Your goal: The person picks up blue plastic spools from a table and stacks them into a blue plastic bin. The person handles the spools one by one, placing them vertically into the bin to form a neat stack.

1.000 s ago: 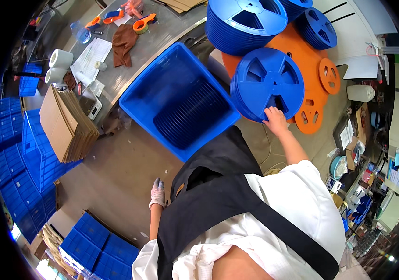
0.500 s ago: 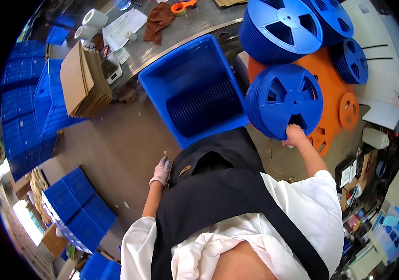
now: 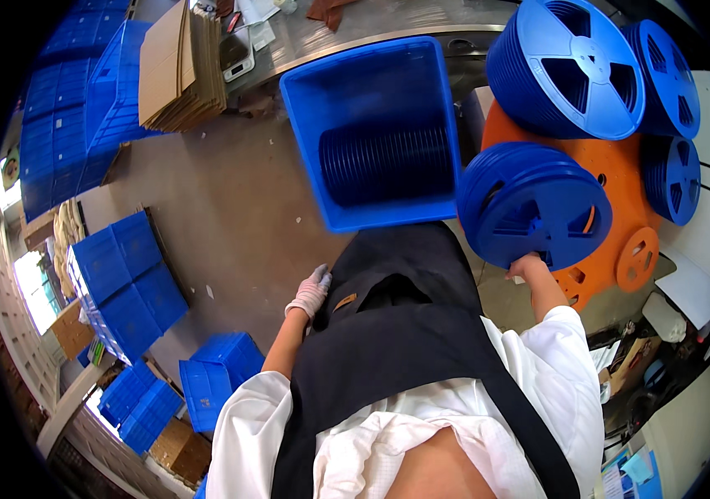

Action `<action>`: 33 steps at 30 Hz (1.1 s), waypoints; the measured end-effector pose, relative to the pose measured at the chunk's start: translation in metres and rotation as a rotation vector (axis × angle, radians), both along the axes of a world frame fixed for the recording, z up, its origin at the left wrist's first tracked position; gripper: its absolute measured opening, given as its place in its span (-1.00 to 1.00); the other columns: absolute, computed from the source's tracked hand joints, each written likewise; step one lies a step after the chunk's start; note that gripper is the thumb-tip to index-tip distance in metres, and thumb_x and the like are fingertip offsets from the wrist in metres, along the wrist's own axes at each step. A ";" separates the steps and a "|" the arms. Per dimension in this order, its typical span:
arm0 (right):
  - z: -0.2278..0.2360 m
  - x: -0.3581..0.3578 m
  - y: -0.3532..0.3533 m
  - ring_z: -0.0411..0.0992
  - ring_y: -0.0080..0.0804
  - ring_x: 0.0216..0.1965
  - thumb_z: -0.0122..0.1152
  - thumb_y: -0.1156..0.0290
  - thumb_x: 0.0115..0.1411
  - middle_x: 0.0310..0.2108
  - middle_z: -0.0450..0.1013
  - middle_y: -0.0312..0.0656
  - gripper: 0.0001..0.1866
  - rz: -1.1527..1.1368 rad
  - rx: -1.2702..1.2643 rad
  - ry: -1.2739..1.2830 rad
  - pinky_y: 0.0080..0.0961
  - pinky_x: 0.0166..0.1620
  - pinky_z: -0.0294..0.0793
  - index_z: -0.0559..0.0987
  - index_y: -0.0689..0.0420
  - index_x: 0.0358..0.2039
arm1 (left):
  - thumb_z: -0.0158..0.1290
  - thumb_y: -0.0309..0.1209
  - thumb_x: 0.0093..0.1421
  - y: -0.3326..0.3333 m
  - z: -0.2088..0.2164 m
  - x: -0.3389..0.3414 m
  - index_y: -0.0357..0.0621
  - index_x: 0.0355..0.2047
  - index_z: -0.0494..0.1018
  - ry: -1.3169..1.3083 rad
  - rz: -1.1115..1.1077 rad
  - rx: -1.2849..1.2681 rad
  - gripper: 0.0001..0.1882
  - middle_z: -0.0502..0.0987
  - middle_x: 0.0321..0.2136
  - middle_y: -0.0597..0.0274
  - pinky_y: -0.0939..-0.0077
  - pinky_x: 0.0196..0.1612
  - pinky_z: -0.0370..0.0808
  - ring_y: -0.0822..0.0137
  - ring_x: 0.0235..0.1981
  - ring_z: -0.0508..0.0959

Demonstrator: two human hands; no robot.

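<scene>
One stack of blue reels (image 3: 535, 205) is gripped at its lower edge by our bare right hand (image 3: 528, 268), beside the blue bin (image 3: 369, 79); lowering it in likely follows, while our gloved left hand (image 3: 311, 291) hangs loosely curled and empty.

Right hand's fingers (image 3: 525, 264) hidden behind the blurred blue reel stack (image 3: 534, 204).

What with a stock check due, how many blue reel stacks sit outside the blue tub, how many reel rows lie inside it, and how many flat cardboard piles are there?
Blue reel stacks outside the blue tub: 4, one gripped by the right hand
Reel rows inside the tub: 1
Flat cardboard piles: 1
Total: 6
</scene>
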State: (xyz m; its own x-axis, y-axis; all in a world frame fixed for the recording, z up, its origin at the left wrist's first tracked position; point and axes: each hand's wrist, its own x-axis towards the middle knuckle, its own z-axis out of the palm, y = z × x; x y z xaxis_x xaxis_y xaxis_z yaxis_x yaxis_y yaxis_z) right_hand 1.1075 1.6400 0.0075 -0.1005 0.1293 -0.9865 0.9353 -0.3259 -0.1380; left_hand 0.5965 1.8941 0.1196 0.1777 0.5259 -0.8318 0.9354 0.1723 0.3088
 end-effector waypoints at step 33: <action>0.318 -0.275 0.133 0.19 -0.52 -0.57 0.25 0.01 0.10 -0.54 0.25 -0.35 -0.53 -1.845 0.624 1.911 -0.49 -0.37 0.28 0.40 0.15 -0.22 | -0.02 -0.33 0.35 0.111 0.045 -0.123 -0.22 0.17 0.34 -0.854 0.518 0.476 -0.58 0.50 0.04 0.01 0.46 0.12 0.39 0.24 0.05 0.50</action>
